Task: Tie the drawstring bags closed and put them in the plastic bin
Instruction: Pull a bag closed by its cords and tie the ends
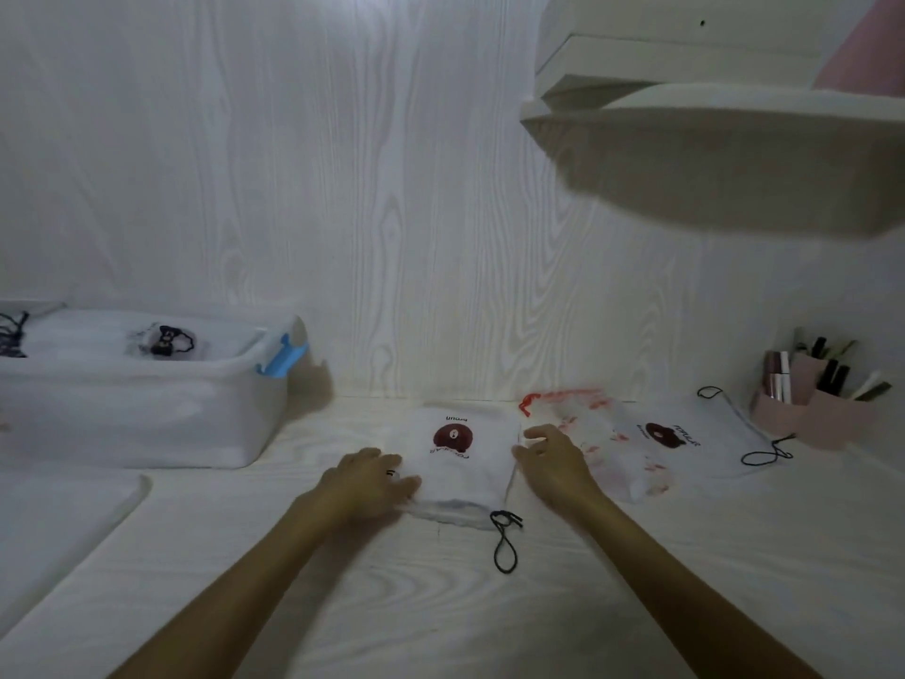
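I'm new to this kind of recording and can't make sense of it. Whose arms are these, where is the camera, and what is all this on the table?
There is no machine here. A person wears a camera on the head, so you look forward and down at their own two bare arms. The left hand and the right hand rest on either side of a white cloth bag with a bear print; neither clearly grips anything. Its black cord lies loose toward the person, so it is not tied yet. To the right lie a bag with red marks and another bear bag. The plastic bin at the left already holds at least one bag. A pink holder with pens stands far right.
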`<state>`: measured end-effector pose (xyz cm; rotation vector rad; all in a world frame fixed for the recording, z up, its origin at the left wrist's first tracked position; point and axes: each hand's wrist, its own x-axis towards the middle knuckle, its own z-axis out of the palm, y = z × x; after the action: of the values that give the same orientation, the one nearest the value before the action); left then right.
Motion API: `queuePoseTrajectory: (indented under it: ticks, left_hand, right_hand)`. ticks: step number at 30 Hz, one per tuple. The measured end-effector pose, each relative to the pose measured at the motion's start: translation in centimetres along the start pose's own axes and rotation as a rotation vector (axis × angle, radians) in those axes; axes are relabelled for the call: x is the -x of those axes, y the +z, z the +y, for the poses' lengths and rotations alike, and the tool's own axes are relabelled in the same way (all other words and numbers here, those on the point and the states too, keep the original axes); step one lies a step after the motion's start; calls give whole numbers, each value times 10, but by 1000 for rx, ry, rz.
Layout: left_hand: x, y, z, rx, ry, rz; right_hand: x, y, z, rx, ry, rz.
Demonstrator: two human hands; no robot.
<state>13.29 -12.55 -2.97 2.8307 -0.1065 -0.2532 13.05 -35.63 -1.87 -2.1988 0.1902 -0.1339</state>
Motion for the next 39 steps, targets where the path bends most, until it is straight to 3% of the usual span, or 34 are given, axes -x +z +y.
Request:
queuePoseTrajectory:
  ticks: [3,8,13,21,30,36,39]
  left_hand:
    - [4,14,11,20,-23,170]
    - [28,8,-7,569,-2,440]
    - [63,5,-44,462,42,265]
    - [56,17,-32,344,95,464]
    - [56,19,-32,381,160,481]
    - [45,21,-39,606,66,547]
    - [43,21,-36,771,93,583]
  right_hand:
    - [22,-12,-1,48,-73,28]
    - [69,-19,16,207,-74,-57]
    - [75,-7,26,329,-169,-106]
    - [52,-22,19,-84,-236,-290]
    - [55,-15,17,-255,-301,-187]
    - [48,-25,31,-332,-214,-195]
    - [45,-30,35,-354,-188,-115]
